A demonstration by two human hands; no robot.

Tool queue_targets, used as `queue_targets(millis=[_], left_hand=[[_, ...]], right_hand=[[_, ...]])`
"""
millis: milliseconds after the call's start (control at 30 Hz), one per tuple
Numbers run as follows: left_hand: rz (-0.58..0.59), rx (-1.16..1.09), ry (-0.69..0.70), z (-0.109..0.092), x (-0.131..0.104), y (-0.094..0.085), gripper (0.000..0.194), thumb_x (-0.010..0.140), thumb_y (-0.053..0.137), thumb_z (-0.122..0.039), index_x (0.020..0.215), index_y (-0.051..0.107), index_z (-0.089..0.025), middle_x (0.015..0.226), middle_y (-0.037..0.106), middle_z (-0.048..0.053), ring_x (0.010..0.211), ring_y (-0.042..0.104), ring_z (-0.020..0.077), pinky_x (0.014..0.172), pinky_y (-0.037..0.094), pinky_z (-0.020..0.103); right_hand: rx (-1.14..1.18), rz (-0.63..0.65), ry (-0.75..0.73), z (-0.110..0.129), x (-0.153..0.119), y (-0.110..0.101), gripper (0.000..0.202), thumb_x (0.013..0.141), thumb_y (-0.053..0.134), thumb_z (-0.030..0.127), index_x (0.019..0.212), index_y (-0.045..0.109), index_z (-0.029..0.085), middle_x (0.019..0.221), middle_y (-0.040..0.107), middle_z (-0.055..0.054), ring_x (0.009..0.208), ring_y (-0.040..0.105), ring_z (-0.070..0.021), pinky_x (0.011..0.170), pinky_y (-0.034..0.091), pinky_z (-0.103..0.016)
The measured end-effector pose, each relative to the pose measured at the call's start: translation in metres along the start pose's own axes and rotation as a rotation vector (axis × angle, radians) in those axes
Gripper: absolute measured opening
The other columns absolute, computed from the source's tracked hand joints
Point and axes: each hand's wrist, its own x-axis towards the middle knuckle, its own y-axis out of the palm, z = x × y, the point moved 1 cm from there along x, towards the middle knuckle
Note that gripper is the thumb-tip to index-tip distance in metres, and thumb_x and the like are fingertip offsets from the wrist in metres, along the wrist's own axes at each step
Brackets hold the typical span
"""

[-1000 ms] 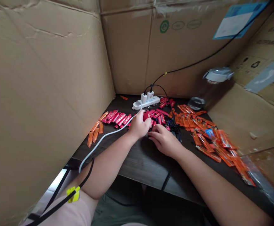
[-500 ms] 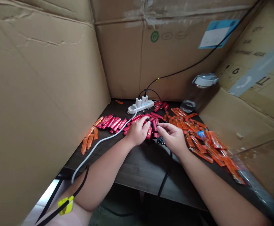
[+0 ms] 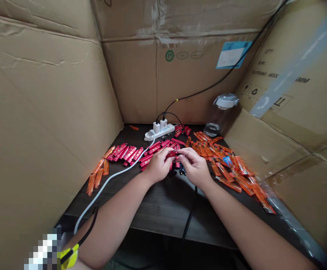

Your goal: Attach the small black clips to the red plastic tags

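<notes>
My left hand (image 3: 160, 165) is closed, pinching a red lighter (image 3: 171, 153) between thumb and fingers. The lighter lies roughly level above the table, pointing toward my other hand. My right hand (image 3: 194, 167) is also closed, its fingertips meeting at the lighter's right end around a small dark part, too small to name. Beneath the hands, several small black parts (image 3: 182, 170) sit in a heap, partly covered by my right fingers. More red lighters (image 3: 128, 153) lie in a loose row beyond and left of my left hand.
Orange see-through lighters (image 3: 225, 170) spread over the right side, with a smaller orange group (image 3: 98, 176) at left. Behind stand a white power strip (image 3: 160, 132) and a clear bottle (image 3: 221, 114). A white cable (image 3: 115, 172) crosses the table (image 3: 152, 210); cardboard walls (image 3: 135, 82) enclose it.
My hands have come together: the right fingertips, earlier apart on the right, now meet the red lighter in my left hand. The camera view has shifted somewhat.
</notes>
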Motion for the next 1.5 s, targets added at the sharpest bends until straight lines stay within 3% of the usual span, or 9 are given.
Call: queue_targets(millis=[133,333,567,733,900,1200,1367,1500], left_hand=[[-0.006,-0.019,0.021,0.001,0.0,0.001,0.023,0.087,0.054,-0.016,0.109,0.06,-0.018,0.102,0.069,0.007,0.092,0.065,0.0184,0.082,0.052,0.031],[-0.019,-0.012,0.053,0.001,-0.001,0.002,0.024,0.086,0.055,-0.015,0.109,0.062,-0.018,0.105,0.069,0.007,0.096,0.065,0.0184,0.085,0.052,0.03],[-0.043,-0.022,0.139,0.001,-0.002,0.003,0.022,0.086,0.056,-0.015,0.108,0.063,-0.017,0.104,0.07,0.008,0.096,0.065,0.0176,0.086,0.052,0.03],[-0.04,-0.056,0.118,-0.001,-0.002,0.003,0.022,0.086,0.056,-0.017,0.108,0.063,-0.019,0.105,0.07,0.007,0.096,0.066,0.0178,0.086,0.052,0.031],[-0.031,-0.086,0.061,0.0,-0.003,0.003,0.025,0.086,0.057,-0.019,0.11,0.062,-0.019,0.106,0.07,0.007,0.096,0.066,0.0184,0.086,0.053,0.031],[-0.045,-0.054,0.088,-0.001,-0.002,0.002,0.025,0.086,0.057,-0.019,0.111,0.062,-0.018,0.107,0.07,0.008,0.095,0.066,0.0192,0.086,0.053,0.032],[-0.044,-0.062,0.128,-0.001,-0.002,0.002,0.024,0.086,0.057,-0.018,0.11,0.062,-0.018,0.104,0.07,0.007,0.092,0.065,0.018,0.082,0.052,0.031],[-0.032,-0.092,0.081,-0.004,-0.003,0.001,0.023,0.086,0.057,-0.022,0.108,0.062,-0.016,0.097,0.069,0.007,0.081,0.064,0.0165,0.074,0.051,0.029]], right_hand=[[-0.029,-0.052,-0.014,0.002,0.0,0.001,0.019,0.085,0.06,0.034,0.098,0.066,0.02,0.096,0.063,-0.008,0.08,0.064,-0.0174,0.067,0.058,-0.031],[0.061,-0.133,0.114,-0.001,-0.002,0.001,0.021,0.078,0.068,0.038,0.087,0.064,0.02,0.077,0.066,-0.003,0.063,0.064,-0.0159,0.058,0.058,-0.03],[-0.071,-0.143,-0.022,0.002,-0.002,-0.001,0.012,0.081,0.066,0.03,0.086,0.067,0.02,0.088,0.067,-0.005,0.076,0.065,-0.0166,0.068,0.058,-0.03],[-0.122,-0.173,-0.109,0.004,-0.002,-0.002,0.008,0.082,0.065,0.027,0.085,0.068,0.02,0.09,0.068,-0.006,0.082,0.066,-0.0179,0.074,0.058,-0.032],[-0.098,-0.176,-0.109,0.007,-0.002,-0.001,0.009,0.083,0.063,0.027,0.087,0.068,0.021,0.092,0.068,-0.006,0.081,0.066,-0.0178,0.07,0.059,-0.031],[-0.119,-0.172,-0.128,0.009,-0.002,-0.002,0.009,0.083,0.063,0.022,0.086,0.071,0.021,0.091,0.069,-0.005,0.083,0.066,-0.0174,0.071,0.057,-0.03],[-0.129,-0.144,-0.171,0.01,-0.003,-0.001,0.009,0.083,0.063,0.021,0.085,0.072,0.021,0.088,0.068,-0.005,0.079,0.065,-0.0164,0.064,0.055,-0.028],[-0.085,-0.116,-0.151,0.009,-0.003,0.0,0.009,0.083,0.063,0.019,0.086,0.072,0.02,0.089,0.067,-0.006,0.08,0.064,-0.0159,0.065,0.055,-0.027]])
